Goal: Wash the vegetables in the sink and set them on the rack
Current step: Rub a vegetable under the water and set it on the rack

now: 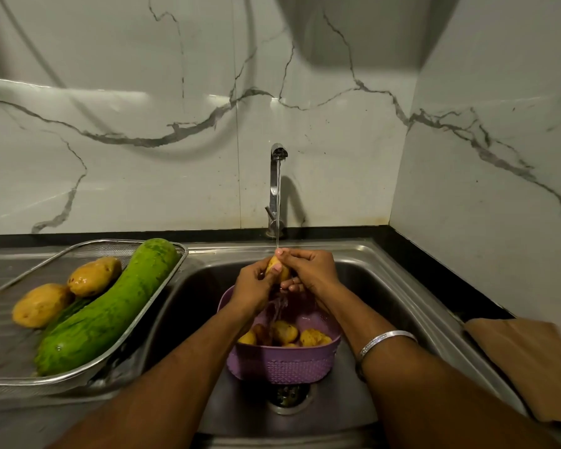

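Both hands hold one small yellow potato (276, 266) under the running stream from the tap (276, 189), above the steel sink (363, 280). My left hand (251, 291) grips it from the left, and my right hand (308, 270) curls round it from the right. Below them a purple basket (282, 364) stands in the sink with several potatoes (285, 332) inside. On the left, a wire rack (78, 251) carries a long green gourd (110, 309) and two wet potatoes (94, 276) (39, 305).
The drain (289, 395) lies just in front of the basket. A brown paper bag (531, 364) rests on the black counter at the right. Marble-patterned tiles (143, 124) cover the wall behind and to the right. The ribbed drainboard (0, 345) runs under the rack.
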A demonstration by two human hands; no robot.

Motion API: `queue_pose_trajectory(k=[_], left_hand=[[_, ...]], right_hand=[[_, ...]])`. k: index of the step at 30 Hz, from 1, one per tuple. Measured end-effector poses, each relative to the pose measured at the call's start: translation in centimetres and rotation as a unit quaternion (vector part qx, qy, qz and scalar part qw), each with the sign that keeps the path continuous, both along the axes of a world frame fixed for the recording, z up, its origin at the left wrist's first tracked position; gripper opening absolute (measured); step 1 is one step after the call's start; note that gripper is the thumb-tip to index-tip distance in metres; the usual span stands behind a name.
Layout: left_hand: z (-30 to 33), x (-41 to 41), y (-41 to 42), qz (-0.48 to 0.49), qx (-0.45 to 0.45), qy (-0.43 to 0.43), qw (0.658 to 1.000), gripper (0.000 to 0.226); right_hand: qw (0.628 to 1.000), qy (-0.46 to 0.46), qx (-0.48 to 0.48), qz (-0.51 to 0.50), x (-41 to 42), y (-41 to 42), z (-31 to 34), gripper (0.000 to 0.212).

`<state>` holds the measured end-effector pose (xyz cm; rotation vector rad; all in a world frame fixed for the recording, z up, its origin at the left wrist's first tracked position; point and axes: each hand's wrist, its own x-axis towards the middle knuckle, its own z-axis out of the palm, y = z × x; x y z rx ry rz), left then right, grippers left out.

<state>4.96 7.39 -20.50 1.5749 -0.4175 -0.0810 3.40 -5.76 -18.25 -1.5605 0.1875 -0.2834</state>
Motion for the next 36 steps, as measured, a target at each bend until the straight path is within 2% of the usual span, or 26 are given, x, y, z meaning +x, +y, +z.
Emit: queue_pose_trajectory(k=[3,7,12,16,26,29,36], left_hand=[[0.1,0.1,0.1,0.013,-0.011,0.004,1.0,0.022],[0.2,0.1,0.3,0.02,-0.041,0.026,0.999,0.021],[0.3,0.1,0.2,0.019,-0.06,0.067,0.996,0.019],[0.3,0.2,0.1,0.03,-0.058,0.088,0.994,0.028],[0.8,0.2,-0.1,0.05,-0.035,0.075,0.995,0.027],[0.9,0.1,-0.5,0.052,-0.069,0.106,0.991,0.024],[0.9,0.0,-0.2,0.022,-0.103,0.179,0.978,0.039]], right_hand=[[1.0,0.014,-0.009,-0.001,0.6,0.0,-0.1,0.029],[0.998,0.024,0.034,0.054,0.3,-0.3,0.2,0.032],[0.997,0.028,0.031,0.061,0.4,-0.5,0.0,0.046],[0.998,0.02,0.024,0.054,0.2,-0.7,-0.1,0.038],[0.997,0.015,0.02,0.077,0.1,-0.8,0.2,0.032],[0.998,0.006,0.003,0.068,0.2,-0.6,0.2,0.037],[0.997,0.003,0.012,0.08,0.4,-1.2,-0.1,0.038]])
